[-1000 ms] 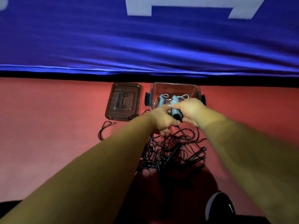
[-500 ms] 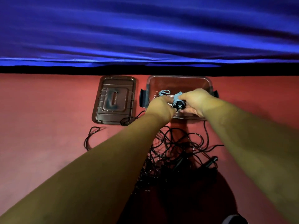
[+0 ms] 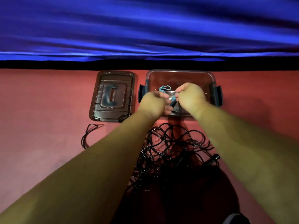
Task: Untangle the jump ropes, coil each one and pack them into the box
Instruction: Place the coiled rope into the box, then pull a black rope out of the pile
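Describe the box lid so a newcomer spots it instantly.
Below the blue curtain, on the red floor, find the clear box with dark side latches. The lid lies flat just left of it, not touching. It is the shallow brownish rectangle with a recessed handle panel in its middle, and a black cord loop crosses its near right corner.

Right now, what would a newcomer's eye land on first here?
The left hand and right hand meet over the clear box at the far middle, gripping blue-looped jump rope handles. Nearer, a black tangle of ropes sprawls on the red floor; the lid lies left of the box.
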Demonstrator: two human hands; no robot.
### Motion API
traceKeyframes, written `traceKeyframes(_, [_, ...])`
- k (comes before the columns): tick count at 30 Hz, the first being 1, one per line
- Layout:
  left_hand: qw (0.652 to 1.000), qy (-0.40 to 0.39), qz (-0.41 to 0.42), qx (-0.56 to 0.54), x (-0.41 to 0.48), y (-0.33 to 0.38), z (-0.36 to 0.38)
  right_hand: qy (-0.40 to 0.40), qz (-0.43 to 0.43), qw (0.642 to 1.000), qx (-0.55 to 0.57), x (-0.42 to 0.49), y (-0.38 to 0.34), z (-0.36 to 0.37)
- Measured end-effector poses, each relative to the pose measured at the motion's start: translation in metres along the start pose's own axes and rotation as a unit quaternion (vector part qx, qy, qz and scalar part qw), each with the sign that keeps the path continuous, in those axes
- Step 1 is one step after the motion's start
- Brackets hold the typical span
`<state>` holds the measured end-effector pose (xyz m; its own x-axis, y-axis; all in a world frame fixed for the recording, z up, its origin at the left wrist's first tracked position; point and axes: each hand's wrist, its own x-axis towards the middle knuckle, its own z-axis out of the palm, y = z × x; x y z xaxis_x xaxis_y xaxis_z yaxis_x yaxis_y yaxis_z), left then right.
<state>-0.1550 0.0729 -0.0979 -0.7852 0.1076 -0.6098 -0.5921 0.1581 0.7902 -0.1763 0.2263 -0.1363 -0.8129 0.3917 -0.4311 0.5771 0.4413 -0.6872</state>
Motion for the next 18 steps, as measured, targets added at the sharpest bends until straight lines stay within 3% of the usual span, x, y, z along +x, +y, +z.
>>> traceKeyframes(3, [1.0,0.006,0.03,0.0,-0.008,-0.006,-0.017,0.066,-0.052,0.996,0.016,-0.028,0.0,0.003])
traceKeyframes(8, [0.996,0.072,0.057,-0.004,-0.035,-0.019,-0.043,0.087,-0.132,0.987,0.025,-0.084,-0.008,0.005])
traceKeyframes(11, [0.994,0.102,0.021,0.03,-0.044,-0.044,-0.057,0.03,-0.118,0.991,0.056,-0.113,-0.006,0.022])
traceKeyframes(13, [0.985,0.098,-0.007,0.139,-0.049,-0.067,-0.062,-0.022,-0.085,0.995,0.037,-0.126,0.001,0.036])
traceKeyframes(15, [0.963,0.069,-0.015,0.261,-0.058,-0.09,-0.066,-0.092,-0.059,0.992,-0.059,-0.136,0.017,0.048])
traceKeyframes(18, [0.934,-0.004,-0.026,0.356,-0.076,-0.118,-0.063,-0.191,-0.036,0.947,-0.257,-0.154,0.052,0.056])
